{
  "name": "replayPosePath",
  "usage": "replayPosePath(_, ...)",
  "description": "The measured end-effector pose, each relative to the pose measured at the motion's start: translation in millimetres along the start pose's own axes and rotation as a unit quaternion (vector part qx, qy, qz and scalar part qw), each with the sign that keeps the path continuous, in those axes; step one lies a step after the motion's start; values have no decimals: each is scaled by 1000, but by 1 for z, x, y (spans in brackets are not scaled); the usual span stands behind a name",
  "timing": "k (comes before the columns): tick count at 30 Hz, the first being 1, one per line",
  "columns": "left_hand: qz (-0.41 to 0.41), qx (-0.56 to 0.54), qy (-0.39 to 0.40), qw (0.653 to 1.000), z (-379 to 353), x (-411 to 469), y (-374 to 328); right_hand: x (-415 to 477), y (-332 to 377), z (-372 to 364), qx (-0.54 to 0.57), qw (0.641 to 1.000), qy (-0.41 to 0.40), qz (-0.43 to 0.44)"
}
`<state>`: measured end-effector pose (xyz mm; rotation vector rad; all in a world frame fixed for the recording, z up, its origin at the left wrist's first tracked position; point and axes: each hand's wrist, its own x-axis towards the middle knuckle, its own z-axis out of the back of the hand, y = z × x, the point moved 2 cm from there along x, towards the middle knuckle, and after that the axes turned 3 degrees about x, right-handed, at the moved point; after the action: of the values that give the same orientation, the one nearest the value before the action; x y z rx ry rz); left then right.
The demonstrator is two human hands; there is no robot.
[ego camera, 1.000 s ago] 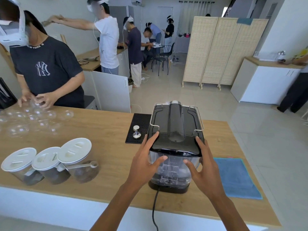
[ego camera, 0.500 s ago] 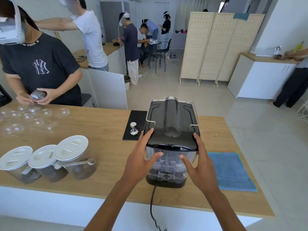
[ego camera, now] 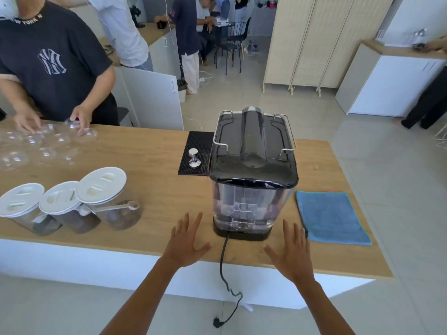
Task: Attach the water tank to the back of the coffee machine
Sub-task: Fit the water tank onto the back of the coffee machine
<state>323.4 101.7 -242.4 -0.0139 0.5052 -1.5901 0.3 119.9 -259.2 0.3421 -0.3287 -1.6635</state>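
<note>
My left hand (ego camera: 185, 240) and right hand (ego camera: 291, 250) hover flat over the near edge of the counter (ego camera: 150, 189), fingers spread, holding nothing, one on each side of the cord (ego camera: 223, 257). Neither touches the tank (ego camera: 249, 205).

The cord worries me first. It runs from the machine's base over the counter edge and hangs loose to the floor, the plug (ego camera: 217, 322) lying unplugged. If I catch it with a wrist or a knee, I think it could drag the machine (ego camera: 252, 151) toward me and off the edge, since the base sits close to that edge.

The tank stands against the machine's back, facing me, clear, under the dark lid, its foot on the black base. It looks seated, but I cannot tell from here whether it has fully latched at the bottom. If it has not, it could tip out or leak onto the counter once filled, and water near the cord would be bad.

Just right of the machine lies a blue cloth (ego camera: 331, 217); a careless sweep of my right hand could bunch it against the base. To the left, well apart, stand three lidded jars (ego camera: 72, 201) with a scoop (ego camera: 116, 207) leaning on them, easy to knock with an elbow.

Behind the machine's left side a tamper (ego camera: 193, 158) stands on a black mat (ego camera: 197, 151); a shove on the machine might topple it. Farther left, another person handles clear cups (ego camera: 43, 146), safely away.
</note>
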Motion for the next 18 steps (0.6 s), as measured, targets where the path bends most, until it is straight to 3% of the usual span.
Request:
replayPosePath(3,4,61,-4,998,-22,2,4,-6,-9,-16,-34,999,28,-16)
replayPosePath(18,0,80,-67,995,-36,2,12,-9,-10,-20,-66,998,18,-11)
